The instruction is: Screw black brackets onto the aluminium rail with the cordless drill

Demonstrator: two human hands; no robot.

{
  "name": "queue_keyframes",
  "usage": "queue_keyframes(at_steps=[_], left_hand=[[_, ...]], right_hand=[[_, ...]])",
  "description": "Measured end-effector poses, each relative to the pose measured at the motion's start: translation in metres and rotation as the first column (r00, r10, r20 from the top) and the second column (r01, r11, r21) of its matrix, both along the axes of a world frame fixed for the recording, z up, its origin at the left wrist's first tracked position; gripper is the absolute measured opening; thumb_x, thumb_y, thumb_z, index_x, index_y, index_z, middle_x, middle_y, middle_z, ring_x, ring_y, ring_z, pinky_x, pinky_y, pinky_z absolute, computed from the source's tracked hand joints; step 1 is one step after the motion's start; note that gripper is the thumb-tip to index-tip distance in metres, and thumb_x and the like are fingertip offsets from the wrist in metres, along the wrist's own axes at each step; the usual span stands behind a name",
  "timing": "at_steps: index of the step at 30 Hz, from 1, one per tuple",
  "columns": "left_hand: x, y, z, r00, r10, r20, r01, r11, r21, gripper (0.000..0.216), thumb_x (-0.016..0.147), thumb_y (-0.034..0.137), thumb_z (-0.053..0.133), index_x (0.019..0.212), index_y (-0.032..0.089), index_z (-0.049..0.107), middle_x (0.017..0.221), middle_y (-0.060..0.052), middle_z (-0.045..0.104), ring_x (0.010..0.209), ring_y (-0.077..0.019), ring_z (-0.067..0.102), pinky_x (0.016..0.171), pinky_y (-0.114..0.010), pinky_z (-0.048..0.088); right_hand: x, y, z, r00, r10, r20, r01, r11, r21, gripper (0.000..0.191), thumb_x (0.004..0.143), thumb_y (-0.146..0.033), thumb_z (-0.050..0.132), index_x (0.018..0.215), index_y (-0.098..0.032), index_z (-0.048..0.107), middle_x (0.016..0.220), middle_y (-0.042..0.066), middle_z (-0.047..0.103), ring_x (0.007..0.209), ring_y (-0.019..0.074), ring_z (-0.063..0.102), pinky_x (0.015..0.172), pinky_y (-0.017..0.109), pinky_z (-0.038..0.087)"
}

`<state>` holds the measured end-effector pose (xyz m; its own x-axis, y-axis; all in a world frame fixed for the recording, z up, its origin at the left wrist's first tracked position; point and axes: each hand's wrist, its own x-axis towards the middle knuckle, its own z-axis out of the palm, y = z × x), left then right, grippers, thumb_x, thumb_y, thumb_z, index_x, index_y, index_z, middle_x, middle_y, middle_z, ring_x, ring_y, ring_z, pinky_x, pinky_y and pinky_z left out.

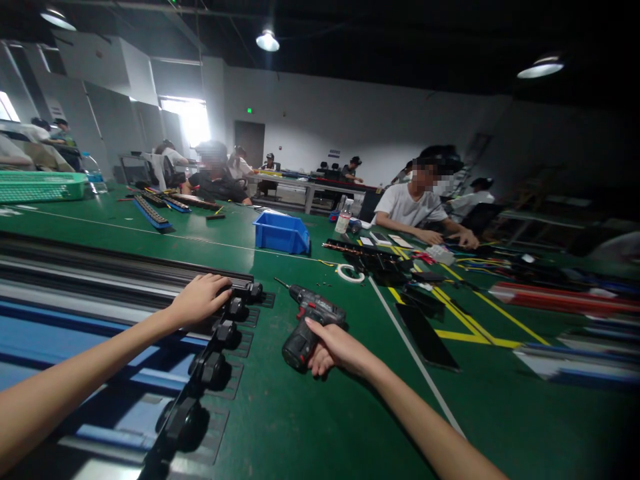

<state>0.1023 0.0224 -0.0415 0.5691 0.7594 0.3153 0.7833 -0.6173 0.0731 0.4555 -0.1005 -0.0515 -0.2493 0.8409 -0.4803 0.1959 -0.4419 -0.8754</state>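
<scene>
My right hand (336,347) is closed round the handle of a black and red cordless drill (320,309), thumb on top and fingers curled beneath. The drill lies tilted at the green table, its thin bit pointing away to the left. My left hand (203,297) lies with fingers outstretched across the long black rails (125,273) near their right ends. Black round knobs (213,369) and flat slotted tabs line the ends of the blue and black profiles (125,373) below it. The undersides of my left fingers are hidden.
Beyond the drill stand a blue bin (281,233) and a white tape roll (350,273). A black flat panel (427,337) lies at the right among yellow tape lines. Across the table a person in a white shirt (407,203) handles dark parts beside a bottle (343,217).
</scene>
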Motion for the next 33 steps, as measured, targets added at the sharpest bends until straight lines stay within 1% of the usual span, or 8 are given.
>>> queue_keyframes(at_steps=[9,14,17,20,22,28,31,33], left_hand=[[0.001,-0.004,0.005,0.999,0.019,-0.044,-0.019,1.000,0.011,0.044,0.099,0.049,0.032,0.113,0.022,0.064,0.107,-0.009,0.068,0.102,-0.0261,0.060,0.087,-0.039,0.041],[0.002,-0.005,0.006,0.998,0.028,-0.048,-0.027,0.999,0.019,0.042,0.099,0.048,0.033,0.111,0.021,0.064,0.106,-0.010,0.068,0.102,-0.0262,0.061,0.086,-0.038,0.041],[0.003,-0.007,0.007,0.998,0.040,-0.038,-0.039,0.999,0.019,0.041,0.099,0.047,0.035,0.111,0.022,0.064,0.105,-0.010,0.068,0.102,-0.0262,0.061,0.085,-0.038,0.041],[0.003,-0.008,0.008,0.999,0.042,-0.029,-0.041,0.999,0.033,0.041,0.099,0.047,0.035,0.110,0.022,0.065,0.104,-0.011,0.069,0.101,-0.0264,0.062,0.085,-0.039,0.041],[0.002,-0.009,0.008,0.999,0.039,-0.024,-0.038,0.998,0.043,0.041,0.099,0.047,0.034,0.108,0.022,0.065,0.102,-0.010,0.069,0.101,-0.0267,0.062,0.086,-0.040,0.041],[0.002,-0.008,0.006,1.000,0.028,0.009,-0.029,0.998,0.049,0.038,0.098,0.045,0.036,0.108,0.022,0.065,0.102,-0.011,0.069,0.102,-0.0268,0.061,0.087,-0.040,0.040],[0.002,-0.009,0.007,1.000,0.026,0.011,-0.026,0.999,0.040,0.037,0.098,0.045,0.037,0.104,0.022,0.065,0.103,-0.010,0.068,0.101,-0.0262,0.061,0.088,-0.040,0.040],[0.002,-0.010,0.008,1.000,0.019,0.015,-0.019,0.999,0.033,0.036,0.099,0.045,0.037,0.103,0.022,0.065,0.104,-0.010,0.068,0.101,-0.0257,0.060,0.088,-0.039,0.040]], right_hand=[[-0.010,-0.003,0.001,0.985,-0.049,0.168,0.035,0.996,0.085,0.071,0.096,-0.066,0.038,0.064,-0.008,0.063,0.058,0.017,0.068,0.041,0.0170,0.065,0.037,0.022,0.052],[-0.016,-0.012,-0.001,0.933,-0.124,0.337,0.035,0.966,0.257,0.069,0.092,-0.071,0.040,0.062,-0.013,0.060,0.052,0.011,0.065,0.037,0.0143,0.059,0.032,0.021,0.042],[-0.015,-0.018,0.001,0.816,-0.242,0.524,-0.013,0.900,0.436,0.063,0.093,-0.070,0.039,0.064,-0.017,0.059,0.053,0.008,0.064,0.041,0.0144,0.058,0.038,0.022,0.040],[-0.018,-0.027,0.009,0.580,-0.452,0.677,-0.198,0.729,0.656,0.052,0.094,-0.061,0.046,0.065,-0.019,0.058,0.059,0.008,0.063,0.055,0.0180,0.063,0.052,0.025,0.040],[-0.027,-0.037,0.018,0.519,-0.534,0.668,-0.354,0.577,0.736,0.043,0.096,-0.052,0.049,0.068,-0.020,0.058,0.063,0.007,0.063,0.061,0.0190,0.063,0.059,0.027,0.040],[-0.113,-0.075,0.034,0.818,-0.191,0.543,-0.546,0.038,0.837,0.016,0.095,-0.030,0.052,0.092,-0.018,0.062,0.076,0.006,0.067,0.071,0.0178,0.061,0.066,0.029,0.045],[-0.168,-0.077,0.016,0.829,0.029,0.558,-0.518,-0.336,0.787,0.032,0.093,-0.047,0.054,0.099,-0.016,0.061,0.089,0.006,0.071,0.084,0.0179,0.064,0.081,0.033,0.051],[-0.194,-0.073,-0.003,0.814,0.015,0.581,-0.501,-0.487,0.715,0.023,0.098,-0.039,0.049,0.103,-0.019,0.061,0.100,0.001,0.072,0.094,0.0147,0.064,0.097,0.035,0.047]])
